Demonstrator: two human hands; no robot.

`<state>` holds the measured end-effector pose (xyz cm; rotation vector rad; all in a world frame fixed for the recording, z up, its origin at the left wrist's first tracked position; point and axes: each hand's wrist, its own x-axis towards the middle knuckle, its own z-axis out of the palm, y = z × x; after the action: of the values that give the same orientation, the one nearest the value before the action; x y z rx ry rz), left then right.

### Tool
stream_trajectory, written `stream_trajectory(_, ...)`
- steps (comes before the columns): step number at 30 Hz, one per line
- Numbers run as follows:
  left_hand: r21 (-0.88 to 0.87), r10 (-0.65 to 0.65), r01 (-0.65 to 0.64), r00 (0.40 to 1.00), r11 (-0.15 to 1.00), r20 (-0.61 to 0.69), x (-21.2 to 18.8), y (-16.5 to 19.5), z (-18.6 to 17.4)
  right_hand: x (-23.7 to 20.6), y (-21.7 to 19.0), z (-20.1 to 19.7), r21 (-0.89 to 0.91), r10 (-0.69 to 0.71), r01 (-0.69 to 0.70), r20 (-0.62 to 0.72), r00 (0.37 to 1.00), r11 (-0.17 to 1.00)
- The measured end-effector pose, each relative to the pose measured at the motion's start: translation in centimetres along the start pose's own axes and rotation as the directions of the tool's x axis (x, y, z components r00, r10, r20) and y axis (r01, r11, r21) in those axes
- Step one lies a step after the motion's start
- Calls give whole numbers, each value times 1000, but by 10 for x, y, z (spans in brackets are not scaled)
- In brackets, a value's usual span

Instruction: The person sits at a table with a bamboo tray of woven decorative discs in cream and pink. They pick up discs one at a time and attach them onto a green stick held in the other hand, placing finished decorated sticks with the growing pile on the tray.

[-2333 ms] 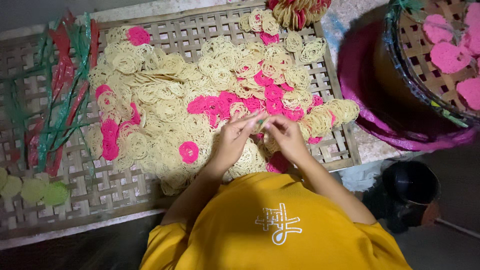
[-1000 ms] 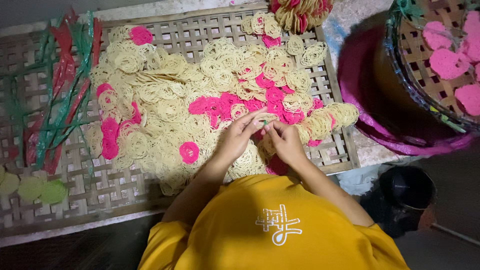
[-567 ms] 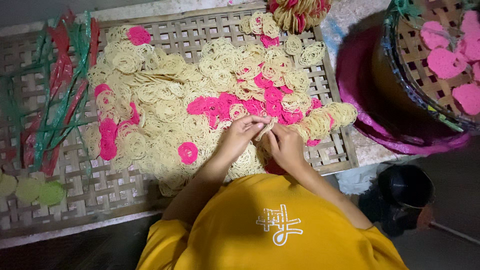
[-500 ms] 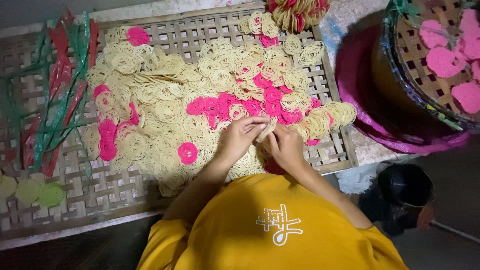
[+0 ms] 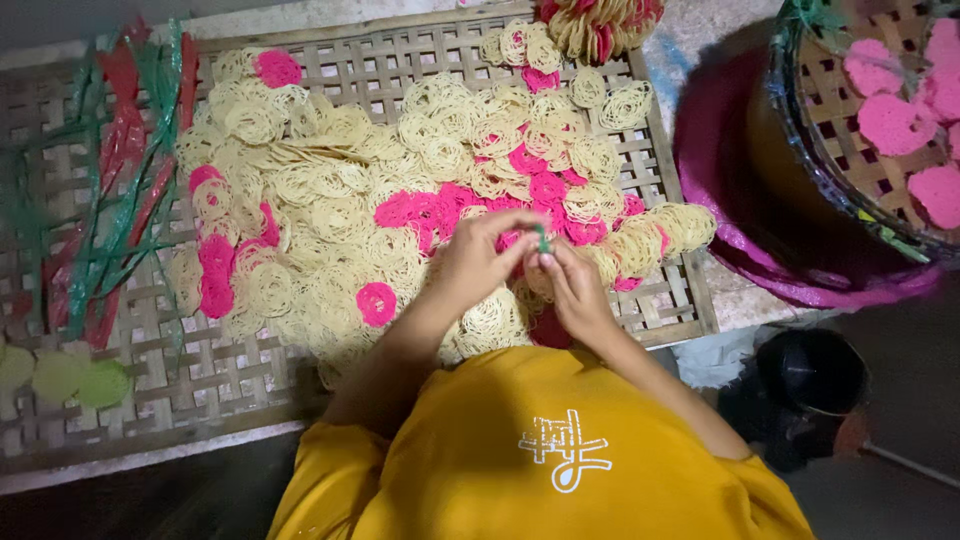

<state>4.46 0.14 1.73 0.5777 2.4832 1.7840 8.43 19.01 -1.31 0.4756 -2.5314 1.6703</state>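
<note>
Here, mid-frame, the left hand (image 5: 478,262) and right hand (image 5: 572,290) meet, fingertips pinching a small green tie (image 5: 542,240). Yellow and pink noodle discs (image 5: 330,215) cover the woven tray (image 5: 150,350) beneath

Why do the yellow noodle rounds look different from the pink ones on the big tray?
The yellow rounds are pale and far more numerous, heaped across the woven tray. The pink rounds are bright and fewer, scattered singly or in small clusters among the yellow rounds. Both are flat, lacy coils of thin strands, similar in size.
</note>
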Motion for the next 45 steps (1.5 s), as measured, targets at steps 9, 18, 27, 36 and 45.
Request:
stream_trajectory(9,660,-58,87,996,746,-66,1,-59,-26,2,3,-6,212,105,-110,34,994,971)
stream_trajectory(18,-253,-537,500,837,828,-104,1,-60,-18,12,15,13,296,235,-264,130,963,918)
stream_trajectory(27,-443,-505,456,863,772,8,-17,-59,8,17,9,24,258,361,-408,212,908,876)
stream_trajectory(36,-513,-280,204,957,834,-74,-16,-23,11,18,11,21,354,371,-417,194,908,837)
stream_trajectory(45,-390,-143,117,989,913,-37,-27,-12,19,19,19,19,164,239,-247,70,968,955)
